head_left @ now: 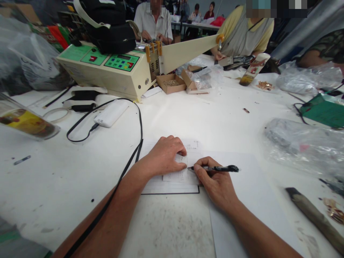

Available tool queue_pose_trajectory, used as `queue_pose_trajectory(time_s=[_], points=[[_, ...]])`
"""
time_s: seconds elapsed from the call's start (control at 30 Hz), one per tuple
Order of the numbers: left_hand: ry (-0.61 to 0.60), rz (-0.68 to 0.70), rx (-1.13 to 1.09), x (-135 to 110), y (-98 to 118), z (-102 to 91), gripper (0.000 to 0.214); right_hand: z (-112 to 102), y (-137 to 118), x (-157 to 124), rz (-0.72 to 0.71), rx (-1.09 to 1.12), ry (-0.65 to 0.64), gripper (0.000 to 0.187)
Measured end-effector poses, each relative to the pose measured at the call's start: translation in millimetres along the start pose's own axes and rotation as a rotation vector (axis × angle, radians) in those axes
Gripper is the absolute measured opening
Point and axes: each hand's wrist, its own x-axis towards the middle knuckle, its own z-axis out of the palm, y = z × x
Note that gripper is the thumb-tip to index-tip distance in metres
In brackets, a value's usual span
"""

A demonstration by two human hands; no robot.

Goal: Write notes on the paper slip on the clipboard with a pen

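My right hand grips a black pen, its tip touching a small slip of paper with handwriting on it. Resting on that slip is my left hand, thumb and fingers apart and curved around part of the writing. The slip lies over a larger sheet with a black border line. To the right, under my right forearm, lies a blank white sheet.
A cream machine with green panels stands at the back left, a black bag on it. A white power bank trails a black cable across my left arm. Plastic bags and a wooden-looking bar lie right. Co-workers sit opposite.
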Motion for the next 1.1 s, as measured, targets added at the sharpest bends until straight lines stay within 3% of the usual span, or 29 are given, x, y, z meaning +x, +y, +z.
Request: queue_pose_trajectory(time_s=[1.1], points=[[-0.02,-0.014,0.001,0.3,1.5,-0.7,0.024,-0.1,-2.2,-0.4,0.007,-0.02,0.002,0.024]])
